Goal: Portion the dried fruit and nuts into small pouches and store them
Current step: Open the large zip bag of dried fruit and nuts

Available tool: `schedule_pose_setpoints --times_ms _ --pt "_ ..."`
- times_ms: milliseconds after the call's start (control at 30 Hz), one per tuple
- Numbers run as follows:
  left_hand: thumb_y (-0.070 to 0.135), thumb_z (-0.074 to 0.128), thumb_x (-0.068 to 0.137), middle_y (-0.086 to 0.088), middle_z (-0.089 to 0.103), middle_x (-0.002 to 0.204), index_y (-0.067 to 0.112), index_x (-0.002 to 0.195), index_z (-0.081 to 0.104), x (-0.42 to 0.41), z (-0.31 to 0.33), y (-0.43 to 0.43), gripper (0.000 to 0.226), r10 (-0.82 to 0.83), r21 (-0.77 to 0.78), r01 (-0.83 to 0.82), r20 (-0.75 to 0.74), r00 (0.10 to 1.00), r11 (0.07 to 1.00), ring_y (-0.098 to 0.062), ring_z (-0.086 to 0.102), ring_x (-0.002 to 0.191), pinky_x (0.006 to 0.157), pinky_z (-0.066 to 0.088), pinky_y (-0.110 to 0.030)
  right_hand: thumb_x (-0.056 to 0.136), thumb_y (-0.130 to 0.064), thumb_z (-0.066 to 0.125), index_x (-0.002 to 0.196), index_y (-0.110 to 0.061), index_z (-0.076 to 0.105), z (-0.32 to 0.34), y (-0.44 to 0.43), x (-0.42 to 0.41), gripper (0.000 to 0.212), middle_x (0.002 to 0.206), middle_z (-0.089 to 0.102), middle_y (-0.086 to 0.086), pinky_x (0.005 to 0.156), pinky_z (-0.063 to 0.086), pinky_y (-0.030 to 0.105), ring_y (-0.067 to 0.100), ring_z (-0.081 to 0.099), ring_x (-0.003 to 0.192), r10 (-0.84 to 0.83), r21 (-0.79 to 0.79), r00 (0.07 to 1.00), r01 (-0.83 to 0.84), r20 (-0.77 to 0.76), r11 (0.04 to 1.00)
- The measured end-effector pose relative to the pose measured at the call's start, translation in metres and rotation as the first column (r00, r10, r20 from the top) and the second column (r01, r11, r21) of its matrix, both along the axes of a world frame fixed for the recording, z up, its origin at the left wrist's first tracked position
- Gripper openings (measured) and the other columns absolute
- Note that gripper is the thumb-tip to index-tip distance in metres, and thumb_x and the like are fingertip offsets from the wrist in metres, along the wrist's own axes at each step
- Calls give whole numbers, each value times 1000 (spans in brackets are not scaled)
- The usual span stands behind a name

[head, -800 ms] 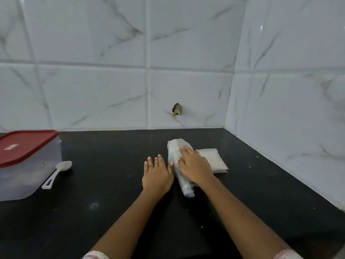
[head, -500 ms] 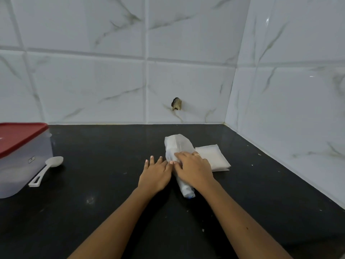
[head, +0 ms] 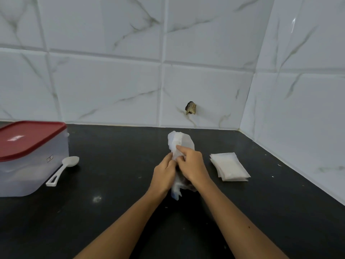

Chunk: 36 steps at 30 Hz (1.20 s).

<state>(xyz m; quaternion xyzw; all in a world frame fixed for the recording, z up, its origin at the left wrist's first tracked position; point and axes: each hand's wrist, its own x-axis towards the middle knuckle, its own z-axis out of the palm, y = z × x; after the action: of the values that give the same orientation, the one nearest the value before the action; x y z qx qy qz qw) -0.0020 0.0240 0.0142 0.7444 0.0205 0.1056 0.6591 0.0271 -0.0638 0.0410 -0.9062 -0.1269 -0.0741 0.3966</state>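
A crumpled white plastic bag (head: 180, 142) stands up from the black counter (head: 119, 212) in the middle of the view. My left hand (head: 164, 174) grips its left side and my right hand (head: 192, 165) pinches its middle from the right. Something dark shows through the bag's lower part under my right hand. A small stack of flat white pouches (head: 228, 169) lies to the right of my hands, apart from the bag. A white plastic spoon (head: 62, 170) lies on the counter at the left.
A clear plastic box with a red lid (head: 28, 139) stands at the left edge, next to the spoon. White marble-look tiled walls close the counter at the back and on the right. A dark chipped hole (head: 190, 108) marks the back wall.
Both hands lay flat on the bag before; now they grip it and have raised it off the pouch stack, which lies uncovered to the right.
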Motion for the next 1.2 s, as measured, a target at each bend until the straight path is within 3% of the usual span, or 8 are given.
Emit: schedule_pose_setpoints --times_ms 167,267,400,533,667,800,1067,1200 --pt "21 41 93 -5 63 119 26 127 53 6 9 20 36 76 -282 -91 -64 995 955 -22 63 103 92 52 -42 95 -7 40 138 -17 45 5 29 6 45 131 54 12 79 43 15 20 58 108 21 284 998 -6 -51 959" --pt "22 39 97 -3 68 103 24 112 59 8 13 38 25 133 -341 -138 -36 990 930 -19 66 93 78 54 -32 93 -7 43 134 -21 50 -3 40 9 43 126 58 7 84 49 20 15 60 102 45 502 995 7 -91 865" --pt "17 46 96 -3 64 114 15 124 53 13 9 62 29 206 -221 -204 -12 978 954 -18 62 102 91 51 -35 94 -12 50 126 -17 58 -10 42 15 33 118 64 3 93 51 33 18 62 105 180 788 965 41 -191 614" --pt "24 49 95 -6 65 111 10 120 57 16 13 72 30 177 -44 -180 -62 982 983 -21 62 102 93 50 -40 92 -9 53 108 -23 65 -16 44 15 24 98 72 6 67 57 28 18 70 86 350 897 900 92 -260 432" --pt "28 45 96 -9 66 104 7 108 63 15 16 70 30 135 33 -132 -104 985 991 -21 63 92 81 52 -33 91 -3 48 92 -47 58 -16 49 18 45 95 72 12 64 54 34 24 69 81 380 869 867 111 -322 483" --pt "37 45 95 -1 60 96 12 99 57 14 19 70 28 145 128 -129 -129 981 983 -7 56 77 58 41 -19 93 -9 45 65 -20 64 -12 46 16 36 63 65 9 52 50 28 19 61 55 392 830 824 157 -409 535" --pt "33 49 93 -1 62 90 11 92 59 9 26 71 24 231 -83 -227 47 972 970 -10 57 75 64 44 -24 80 -68 42 103 -16 67 0 53 8 62 111 62 10 86 51 33 21 62 100 193 530 933 -3 -304 848" --pt "24 43 97 -6 62 83 15 89 55 8 31 68 17 160 -304 -148 16 987 941 -14 59 67 59 48 -26 90 -35 54 108 -33 46 6 46 7 20 109 51 7 71 44 19 13 57 91 134 488 990 -98 -40 867"
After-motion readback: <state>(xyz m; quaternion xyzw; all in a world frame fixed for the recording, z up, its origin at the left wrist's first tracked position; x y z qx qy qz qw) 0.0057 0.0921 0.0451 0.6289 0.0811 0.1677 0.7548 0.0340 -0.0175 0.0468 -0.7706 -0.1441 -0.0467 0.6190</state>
